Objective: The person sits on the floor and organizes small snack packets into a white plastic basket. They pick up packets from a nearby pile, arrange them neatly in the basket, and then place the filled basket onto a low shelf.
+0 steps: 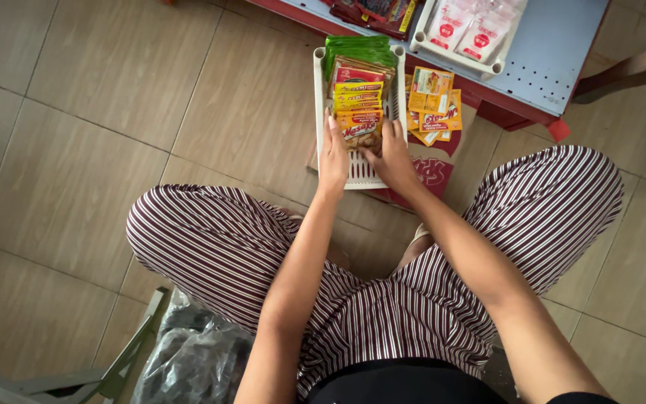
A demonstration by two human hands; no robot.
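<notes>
A white plastic basket (319, 90) lies on the tiled floor in front of me, filled with a row of sachets: green ones (357, 46) at the far end, then red-brown, yellow and orange ones (359, 123). My left hand (333, 153) rests on the basket's near left side, fingers against the orange sachets. My right hand (394, 153) presses the same orange stack from the right. Both hands hold the stack between them.
Loose orange and yellow sachets (434, 105) lie on a cardboard piece (435, 176) right of the basket. A low red-edged grey shelf (555, 52) holds a white tray of packets (465, 30). My striped-trousered knees flank the spot. A black plastic bag (192, 359) sits lower left.
</notes>
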